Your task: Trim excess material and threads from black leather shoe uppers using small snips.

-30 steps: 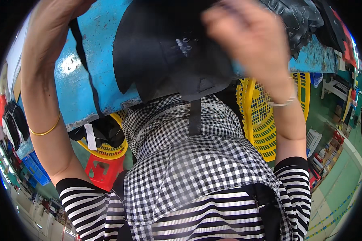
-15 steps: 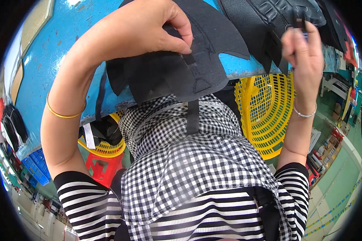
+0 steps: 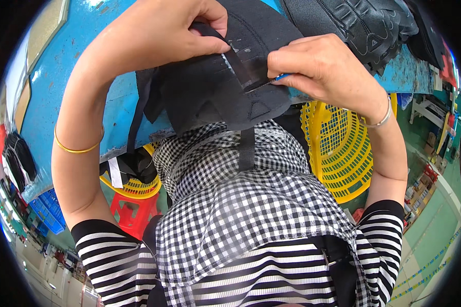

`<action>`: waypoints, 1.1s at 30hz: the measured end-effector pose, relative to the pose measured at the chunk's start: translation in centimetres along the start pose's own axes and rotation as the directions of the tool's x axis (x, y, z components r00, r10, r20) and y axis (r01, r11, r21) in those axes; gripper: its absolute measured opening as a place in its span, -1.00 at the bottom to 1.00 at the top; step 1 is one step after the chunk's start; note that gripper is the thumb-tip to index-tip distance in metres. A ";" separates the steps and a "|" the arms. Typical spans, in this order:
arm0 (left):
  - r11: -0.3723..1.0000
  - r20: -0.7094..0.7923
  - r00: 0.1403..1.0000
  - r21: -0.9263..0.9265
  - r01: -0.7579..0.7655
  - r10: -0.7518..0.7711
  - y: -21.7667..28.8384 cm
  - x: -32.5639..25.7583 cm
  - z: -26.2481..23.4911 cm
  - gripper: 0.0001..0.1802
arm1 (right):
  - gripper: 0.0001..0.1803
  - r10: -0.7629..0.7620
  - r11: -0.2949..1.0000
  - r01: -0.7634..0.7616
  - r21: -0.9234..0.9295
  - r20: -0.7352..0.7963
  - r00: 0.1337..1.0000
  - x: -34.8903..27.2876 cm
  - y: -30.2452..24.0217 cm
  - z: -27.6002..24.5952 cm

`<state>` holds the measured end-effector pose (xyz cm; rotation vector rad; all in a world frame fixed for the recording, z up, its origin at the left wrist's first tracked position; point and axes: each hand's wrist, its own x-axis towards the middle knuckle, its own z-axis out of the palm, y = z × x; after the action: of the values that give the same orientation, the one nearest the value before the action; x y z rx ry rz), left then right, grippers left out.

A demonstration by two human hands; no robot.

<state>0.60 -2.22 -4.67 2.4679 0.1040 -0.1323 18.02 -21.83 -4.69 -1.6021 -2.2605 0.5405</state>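
Note:
A black fabric piece (image 3: pixel 189 100) with stitched lines lies over the table's near edge, against my checked apron (image 3: pixel 251 199). My left hand (image 3: pixel 192 33) is closed in a pinch on a narrow black strip (image 3: pixel 236 69), which slants down across the fabric. Closed too, my right hand (image 3: pixel 317 66) grips a thin tool (image 3: pixel 278 77) with a bit of blue showing; its slim tip reaches the strip's lower end. Most of the tool is hidden by the fingers, so its kind cannot be told.
The blue table (image 3: pixel 97 51) has worn paint. At its far right is a pile of black stitched pieces (image 3: pixel 338 23). Yellow plastic baskets (image 3: pixel 343 174) stand below the edge on both sides, the left one by a red stool (image 3: pixel 133 215). A blue crate (image 3: pixel 47 212) is farther left.
My right hand has come in from the right, beside the pile, to the fabric with the thin tool. My left hand has shifted slightly up and left, and the strip now shows stretched below it.

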 end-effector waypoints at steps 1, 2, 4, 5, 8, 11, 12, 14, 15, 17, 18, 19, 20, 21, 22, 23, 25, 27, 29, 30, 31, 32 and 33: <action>0.994 0.023 0.999 -0.104 0.029 -0.027 -0.1 -0.1 -0.1 -0.72 | -0.81 0.004 1.000 -0.003 0.015 -0.040 0.999 0.3 0.1 -0.1; 0.994 0.021 0.999 -0.104 0.031 -0.029 -0.1 0.1 -0.3 -0.72 | -0.81 0.007 1.000 -0.005 0.031 -0.079 0.997 0.6 0.1 -0.1; 0.998 0.065 0.997 -0.051 0.049 -0.045 0.1 0.3 -0.6 -0.74 | -0.82 0.031 0.999 -0.037 -0.037 -0.131 0.991 1.2 -0.3 0.1; 0.998 0.064 0.997 -0.051 0.048 -0.045 0.1 0.3 -0.6 -0.74 | -0.82 0.054 0.992 -0.075 -0.104 -0.186 0.981 1.5 -0.6 0.2; 1.000 0.038 0.999 0.006 0.009 -0.009 0.0 0.2 -0.5 -0.75 | -0.81 0.098 0.979 -0.124 -0.162 -0.158 0.983 1.9 -0.7 0.3; 0.999 0.045 0.999 -0.042 -0.008 0.010 -0.3 0.2 -0.5 -0.76 | -0.80 0.157 0.975 -0.178 -0.132 -0.155 0.975 1.7 -0.4 -0.3; 0.998 0.067 0.998 -0.066 0.009 -0.004 -0.2 0.1 -0.7 -0.76 | -0.79 0.191 0.973 -0.210 -0.099 -0.174 0.966 1.7 -0.3 -0.5; 0.996 0.089 0.996 -0.092 0.020 -0.012 -0.3 0.1 -0.5 -0.77 | -0.77 0.256 0.966 -0.258 -0.031 -0.070 0.964 2.8 -0.8 -1.7; 0.997 0.064 0.998 -0.083 0.002 0.003 -0.6 0.0 -0.3 -0.77 | -0.68 0.309 0.950 -0.310 0.033 0.039 0.950 3.4 -1.0 -2.0; 0.997 0.040 0.999 -0.072 -0.022 0.025 -0.7 0.1 -0.2 -0.78 | -0.68 0.253 0.967 -0.253 0.027 0.006 0.967 3.7 -0.7 -1.5; 0.994 0.053 0.999 -0.106 -0.003 0.009 -0.6 0.2 -0.3 -0.77 | -0.68 0.276 0.961 -0.276 0.000 0.038 0.960 3.9 -0.7 -1.6; 0.990 0.065 0.998 -0.140 0.022 -0.013 -0.6 0.2 -0.4 -0.77 | -0.68 0.293 0.956 -0.292 -0.027 0.073 0.953 4.2 -0.6 -1.8; 0.990 0.062 0.998 -0.141 0.023 -0.014 -1.3 0.2 0.0 -0.77 | -0.68 0.291 0.957 -0.290 -0.029 0.074 0.954 4.2 -1.0 -2.1; 0.965 -0.045 0.997 -0.253 -0.068 0.058 -2.5 0.2 0.6 -0.77 | -0.68 0.323 0.946 -0.324 0.026 0.028 0.946 4.1 -1.7 -2.4; 0.922 -0.159 0.980 -0.351 -0.166 0.116 -2.5 0.3 0.7 -0.78 | -0.68 0.357 0.931 -0.355 0.083 -0.015 0.934 4.0 -2.1 -2.7; 0.921 -0.161 0.980 -0.352 -0.166 0.115 -2.5 0.2 0.4 -0.78 | -0.68 0.357 0.932 -0.354 0.082 -0.013 0.934 3.6 -2.1 -2.4; 0.663 -0.025 0.979 -0.739 0.117 -0.202 -2.1 -0.3 -0.8 -0.91 | -0.72 0.144 0.984 -0.160 -0.079 -0.185 0.972 2.4 -2.1 -0.7; 0.588 -0.148 0.970 -0.809 -0.005 -0.195 -2.9 -0.5 -0.6 -0.89 | -0.65 0.055 0.931 -0.098 -0.351 -0.132 0.990 2.7 -4.4 1.0; 0.500 -0.101 0.929 -0.861 0.099 -0.357 -1.6 -1.3 -3.1 -0.89 | -0.78 0.066 0.885 -0.143 -0.444 -0.184 0.981 3.1 -6.8 3.3; 0.568 -0.214 0.919 -0.823 0.014 -0.332 -3.4 -0.7 -2.5 -0.88 | -0.74 0.044 0.851 -0.129 -0.509 -0.177 0.983 3.0 -7.2 3.8; 0.585 -0.255 0.892 -0.811 0.013 -0.373 -3.0 -1.0 -3.2 -0.86 | -0.74 0.032 0.854 -0.120 -0.506 -0.178 0.984 3.1 -7.4 4.2; 0.665 -0.343 0.855 -0.747 0.003 -0.389 -2.6 -1.6 -3.5 -0.85 | -0.75 0.050 0.834 -0.140 -0.534 -0.179 0.983 3.3 -7.7 4.5; 0.740 -0.429 0.813 -0.673 0.002 -0.393 -2.1 -2.4 -3.9 -0.84 | -0.75 0.068 0.812 -0.160 -0.561 -0.181 0.981 3.5 -7.9 4.6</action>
<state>-1.76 1.78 -2.59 1.7043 0.5814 0.4656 8.25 -21.48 -4.88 -1.9749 -2.3450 -0.2815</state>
